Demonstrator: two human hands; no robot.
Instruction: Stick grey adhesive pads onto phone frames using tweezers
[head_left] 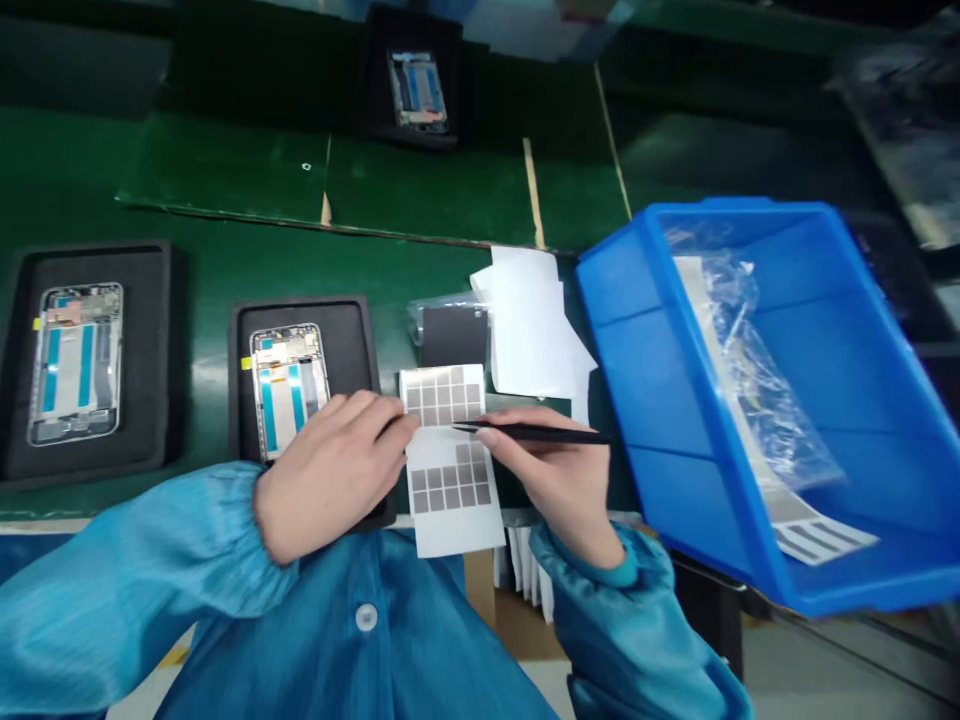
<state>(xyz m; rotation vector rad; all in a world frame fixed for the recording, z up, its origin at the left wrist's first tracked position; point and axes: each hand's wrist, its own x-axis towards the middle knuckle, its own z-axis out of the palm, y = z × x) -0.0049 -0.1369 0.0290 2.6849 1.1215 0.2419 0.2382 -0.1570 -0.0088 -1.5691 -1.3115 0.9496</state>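
My left hand (334, 470) rests with curled fingers on the left edge of a white sticker sheet (452, 462) that carries rows of small grey squares. My right hand (559, 480) pinches black tweezers (529, 432), whose tip lies on the sheet near its middle. Just left of the sheet a phone frame (289, 385) lies in a black foam tray (352, 345), partly covered by my left hand. Both arms wear blue smock sleeves.
A tilted blue plastic bin (825, 330) at the right holds a plastic bag and more sticker strips. White papers (529, 320) and a dark pad (454, 335) lie behind the sheet. Two more phone frames in black trays (75, 360) (416, 90) sit on the green bench.
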